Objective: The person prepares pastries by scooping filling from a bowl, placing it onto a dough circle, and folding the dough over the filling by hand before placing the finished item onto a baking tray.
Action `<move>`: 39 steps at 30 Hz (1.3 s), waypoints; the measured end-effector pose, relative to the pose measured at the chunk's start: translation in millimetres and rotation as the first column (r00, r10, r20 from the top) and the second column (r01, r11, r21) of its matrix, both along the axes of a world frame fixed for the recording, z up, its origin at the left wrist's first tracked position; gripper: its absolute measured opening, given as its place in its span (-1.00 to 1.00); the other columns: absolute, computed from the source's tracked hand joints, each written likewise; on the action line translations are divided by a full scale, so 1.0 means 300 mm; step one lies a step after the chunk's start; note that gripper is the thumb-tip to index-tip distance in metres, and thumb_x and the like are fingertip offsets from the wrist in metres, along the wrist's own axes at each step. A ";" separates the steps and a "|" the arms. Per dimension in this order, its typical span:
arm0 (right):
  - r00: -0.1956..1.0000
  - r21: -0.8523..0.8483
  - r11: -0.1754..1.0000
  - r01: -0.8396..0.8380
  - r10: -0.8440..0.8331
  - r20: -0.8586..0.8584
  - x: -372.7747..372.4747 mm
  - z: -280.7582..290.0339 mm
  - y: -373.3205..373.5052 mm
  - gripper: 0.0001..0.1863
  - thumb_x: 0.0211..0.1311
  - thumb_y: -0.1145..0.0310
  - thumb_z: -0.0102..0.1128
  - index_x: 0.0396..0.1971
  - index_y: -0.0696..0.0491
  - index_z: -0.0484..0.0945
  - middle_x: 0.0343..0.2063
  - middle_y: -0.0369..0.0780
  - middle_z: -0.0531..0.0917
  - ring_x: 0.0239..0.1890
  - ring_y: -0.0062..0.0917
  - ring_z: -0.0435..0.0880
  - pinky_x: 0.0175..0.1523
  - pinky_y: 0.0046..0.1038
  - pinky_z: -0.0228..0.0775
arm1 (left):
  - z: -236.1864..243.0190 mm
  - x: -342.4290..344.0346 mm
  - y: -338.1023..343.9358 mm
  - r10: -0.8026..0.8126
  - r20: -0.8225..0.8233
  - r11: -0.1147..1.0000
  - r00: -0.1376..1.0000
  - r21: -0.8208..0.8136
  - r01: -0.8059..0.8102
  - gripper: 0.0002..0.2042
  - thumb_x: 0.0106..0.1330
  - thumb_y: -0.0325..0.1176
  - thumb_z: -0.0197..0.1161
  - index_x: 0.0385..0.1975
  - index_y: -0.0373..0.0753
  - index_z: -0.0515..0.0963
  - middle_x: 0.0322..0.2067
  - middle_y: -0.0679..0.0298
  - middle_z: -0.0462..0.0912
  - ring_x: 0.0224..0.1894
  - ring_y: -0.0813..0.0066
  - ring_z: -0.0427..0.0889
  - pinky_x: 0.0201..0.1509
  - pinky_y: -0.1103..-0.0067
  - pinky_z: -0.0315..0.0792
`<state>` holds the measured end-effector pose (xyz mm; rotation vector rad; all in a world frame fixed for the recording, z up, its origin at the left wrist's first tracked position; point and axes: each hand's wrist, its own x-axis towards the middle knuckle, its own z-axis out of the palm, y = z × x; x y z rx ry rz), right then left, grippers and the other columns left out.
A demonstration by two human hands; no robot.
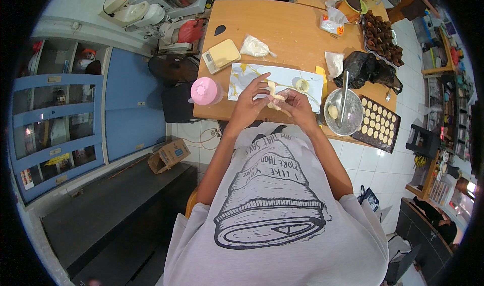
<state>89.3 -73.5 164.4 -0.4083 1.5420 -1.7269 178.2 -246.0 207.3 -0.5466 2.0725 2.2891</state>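
Lettering shows most plainly on the white shirt [275, 187] of the person at work, where dark printed lines, upside down in this view, curve over a line drawing. Smaller print marks the side of an open cardboard box [170, 156] on the left and a white packet with red and orange patches [333, 21] near the far right of the wooden table [297, 39]; that packet's print is too small to make out. The left hand [251, 100] has its fingers spread, the thumb and a fingertip pinching pale dough [276, 102]; the right hand [297, 104] curls its fingers on the same dough from the other side. The dough is held between the two hands, just above the near edge of a white board with gold veining [287, 75]. On that board, just beyond the right hand, sits a pale round piece with a ridged rim [301, 86]. To the left stand a pink container [206, 91] and a yellow-topped scale [222, 55], whose display cannot be read. To the right, a metal bowl [354, 104] holds a shiny rod [344, 97] and a pale lump [333, 111], beside a dark tray [364, 139] with rows of pale discs [378, 118].
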 end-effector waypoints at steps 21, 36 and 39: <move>0.985 -0.015 0.995 0.103 -0.100 0.144 0.002 0.004 0.003 -0.81 0.27 0.51 0.34 -0.14 0.15 0.61 -0.20 -0.28 0.70 -0.18 -0.67 0.64 -0.02 -0.58 0.48 | -0.046 -0.003 0.010 0.110 -0.125 0.994 0.986 0.043 -0.105 -0.36 0.29 -0.57 0.33 0.39 -0.22 0.30 0.07 0.18 0.55 0.00 0.48 0.56 0.09 0.57 0.47; 0.987 -0.041 0.997 0.061 -0.055 0.148 -0.006 -0.010 0.002 -0.60 0.17 0.59 0.35 0.03 0.11 0.52 -0.17 -0.25 0.69 -0.09 -0.62 0.63 0.05 -0.54 0.45 | -0.053 0.026 -0.011 -0.123 -0.045 0.992 0.991 0.016 0.124 -0.21 0.27 -0.70 0.23 0.50 -0.02 0.15 0.31 0.13 0.28 -0.05 0.49 0.56 0.01 0.57 0.56; 0.985 -0.042 0.998 0.037 -0.029 0.171 -0.009 -0.011 0.004 -0.56 0.13 0.60 0.37 0.03 0.11 0.52 -0.17 -0.24 0.69 -0.08 -0.61 0.62 0.07 -0.53 0.45 | -0.048 0.024 -0.017 -0.144 -0.031 0.989 0.989 -0.020 0.144 -0.21 0.27 -0.71 0.20 0.50 -0.03 0.14 0.31 0.14 0.30 -0.09 0.50 0.57 -0.01 0.57 0.57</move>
